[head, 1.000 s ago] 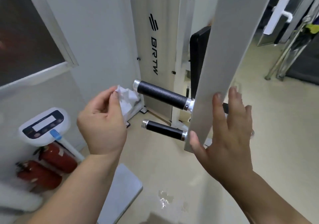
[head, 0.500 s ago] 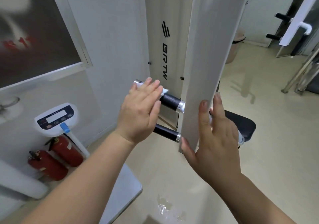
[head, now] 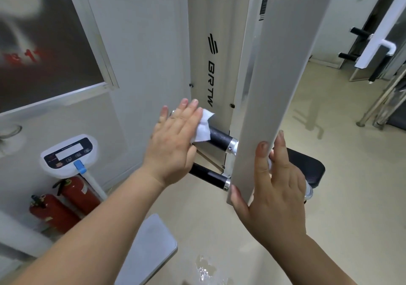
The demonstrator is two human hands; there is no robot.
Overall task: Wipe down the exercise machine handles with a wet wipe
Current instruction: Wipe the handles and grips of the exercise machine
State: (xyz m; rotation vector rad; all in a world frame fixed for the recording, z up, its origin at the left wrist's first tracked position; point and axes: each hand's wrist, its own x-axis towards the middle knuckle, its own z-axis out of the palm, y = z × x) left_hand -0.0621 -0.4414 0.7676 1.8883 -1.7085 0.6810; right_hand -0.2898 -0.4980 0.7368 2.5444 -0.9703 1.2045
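Observation:
Two black handles with chrome collars stick out leftward from a grey machine arm (head: pixel 274 82). My left hand (head: pixel 173 139) lies flat with straight fingers over the upper handle (head: pixel 219 138), pressing a white wet wipe (head: pixel 203 128) onto its outer half. The lower handle (head: pixel 207 175) shows just beneath that hand, partly hidden by the wrist. My right hand (head: pixel 272 186) holds the lower end of the grey arm, thumb on its left edge and fingers curled round its right edge.
A white weighing scale with a display head (head: pixel 69 155) stands at the left, its platform (head: pixel 149 249) near my forearm. Two red fire extinguishers (head: pixel 63 203) sit by the wall. A black padded seat (head: pixel 307 166) lies behind the arm. A wet patch (head: pixel 206 269) marks the floor.
My left hand carried the crumpled wipe rightward onto the upper handle and flattened over it. My right hand has stayed on the grey arm. The view shifted slightly.

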